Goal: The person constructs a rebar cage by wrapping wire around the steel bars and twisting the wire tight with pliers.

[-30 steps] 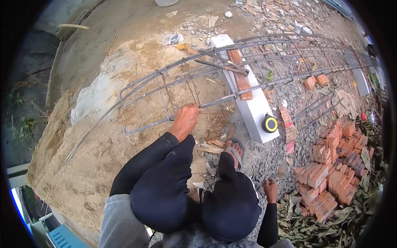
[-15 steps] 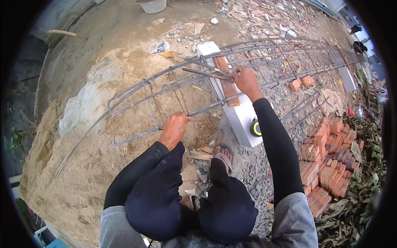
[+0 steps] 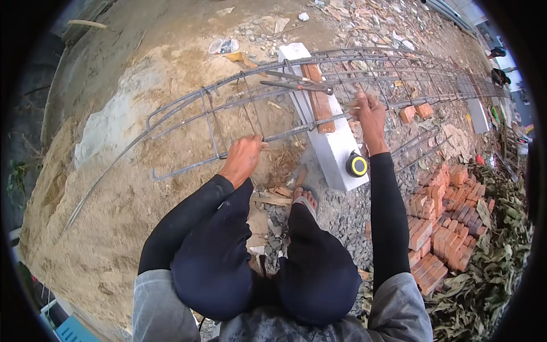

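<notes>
A long rebar cage (image 3: 239, 102) of grey steel bars and stirrups lies across a sand heap and a white concrete block (image 3: 333, 151). My left hand (image 3: 242, 159) is closed around the cage's near lower bar, just left of the block. My right hand (image 3: 369, 111) grips a bar of the cage to the right of the block. A pair of pincers (image 3: 296, 84) rests on top of the cage above a red brick (image 3: 318, 102). A yellow and black tape measure (image 3: 358, 165) sits on the block's near end.
Sand mound (image 3: 114, 188) on the left. Stacked red bricks (image 3: 441, 233) and dry leaves (image 3: 490, 285) on the right. Gravel underfoot; my sandalled foot (image 3: 305, 199) is by the block. Loose bricks (image 3: 415, 111) lie under the cage. A plastic tub (image 3: 223, 45) sits far back.
My right hand rose from beside my knee, reached toward the pincers on top of the cage, then came down onto a bar right of the block. My left hand stayed on its bar.
</notes>
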Tool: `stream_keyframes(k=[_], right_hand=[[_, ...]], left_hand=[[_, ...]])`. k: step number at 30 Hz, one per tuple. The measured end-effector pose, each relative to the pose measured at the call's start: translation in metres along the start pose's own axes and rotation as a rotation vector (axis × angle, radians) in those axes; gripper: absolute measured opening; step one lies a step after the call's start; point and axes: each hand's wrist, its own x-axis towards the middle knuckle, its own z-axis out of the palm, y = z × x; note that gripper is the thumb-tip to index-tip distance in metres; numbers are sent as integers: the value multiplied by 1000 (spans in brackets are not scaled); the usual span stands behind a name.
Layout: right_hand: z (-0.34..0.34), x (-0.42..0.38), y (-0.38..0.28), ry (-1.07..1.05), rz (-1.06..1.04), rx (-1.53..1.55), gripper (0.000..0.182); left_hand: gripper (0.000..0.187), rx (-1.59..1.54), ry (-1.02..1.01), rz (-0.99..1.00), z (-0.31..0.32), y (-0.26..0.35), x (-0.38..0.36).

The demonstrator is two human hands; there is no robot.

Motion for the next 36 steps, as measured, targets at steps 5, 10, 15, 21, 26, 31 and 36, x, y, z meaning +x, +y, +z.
stream_keyframes(k=[5,10,15,21,26,31,36], right_hand=[[5,-64,-33,-214,-4,-27,34],[37,-118,-11,-365,314,706,37],[68,-114,-6,-194,211,281,32],[87,-113,-43,-222,89,140,36],[89,-110,-1,-266,-234,-345,34],[93,-106,-14,-288,-247,-396,30],[95,-125,-5,-276,-201,-381,26]], left_hand=[[22,9,8,-2,9,-9,1],[17,-10,15,28,7,-9,0],[8,-16,6,27,5,-9,0],[14,-28,11,32,8,-11,2],[21,8,-22,-41,4,0,3],[19,12,5,-9,9,-8,3],[18,26,-35,-66,3,2,4]])
